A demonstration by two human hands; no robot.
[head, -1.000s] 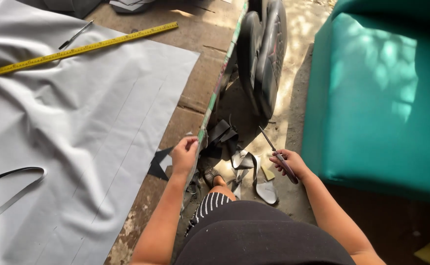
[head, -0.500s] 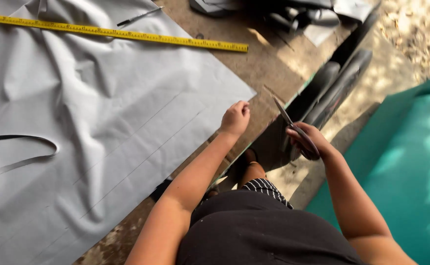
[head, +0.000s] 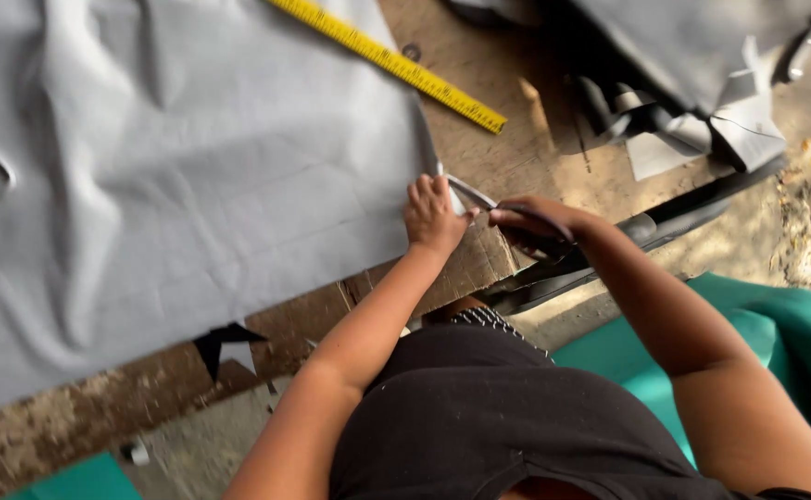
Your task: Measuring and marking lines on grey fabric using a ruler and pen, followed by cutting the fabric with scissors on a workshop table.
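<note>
A large sheet of grey material (head: pixel 192 176) lies spread over a worn wooden table (head: pixel 516 120). My left hand (head: pixel 433 215) pinches the sheet's right edge near its lower corner. My right hand (head: pixel 535 227) grips black-handled scissors (head: pixel 489 202), whose blades point left and meet the sheet's edge beside my left fingers. A yellow measuring stick (head: pixel 396 63) lies diagonally across the sheet's upper right corner.
Grey offcuts and strips (head: pixel 692 120) are piled at the table's far right. A dark scrap (head: pixel 225 344) lies near the table's front edge. A teal cushion (head: pixel 776 333) stands at the right, with a black fan-like object (head: pixel 609 250) beside the table's edge.
The view swung from the floor scraps up to the table. My right hand brought the scissors to the sheet's edge, and my left hand took hold of that edge.
</note>
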